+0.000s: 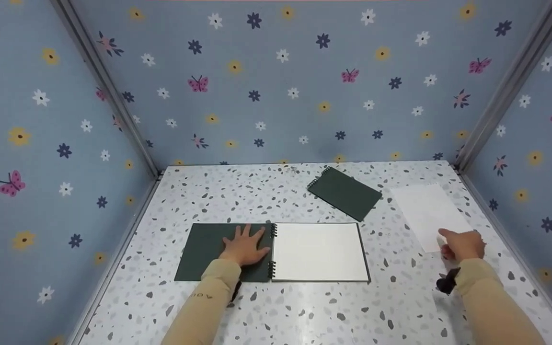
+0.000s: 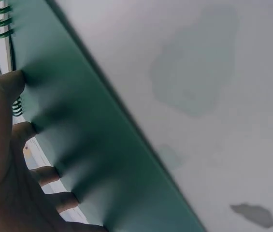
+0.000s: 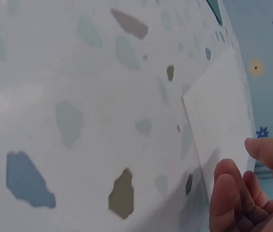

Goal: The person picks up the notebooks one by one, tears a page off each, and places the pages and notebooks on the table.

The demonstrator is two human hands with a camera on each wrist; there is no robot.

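A spiral-bound sketchbook lies open, its dark green cover (image 1: 199, 254) folded out to the left and a blank white page (image 1: 321, 251) on the right. Fingers spread, my left hand (image 1: 244, 248) rests on that cover close to the black rings. The left wrist view shows the fingertips of the left hand (image 2: 20, 159) touching the green surface. My right hand (image 1: 465, 245) is at the near end of a loose white sheet (image 1: 429, 213). In the right wrist view the right hand (image 3: 252, 188) has loosely bent fingers and a thumb apart from them, with nothing visibly pinched.
A smaller dark green spiral notebook (image 1: 345, 193) lies closed and angled behind the sketchbook. Flower-patterned panels (image 1: 281, 86) enclose the speckled white table (image 1: 324, 311) at the back and both sides.
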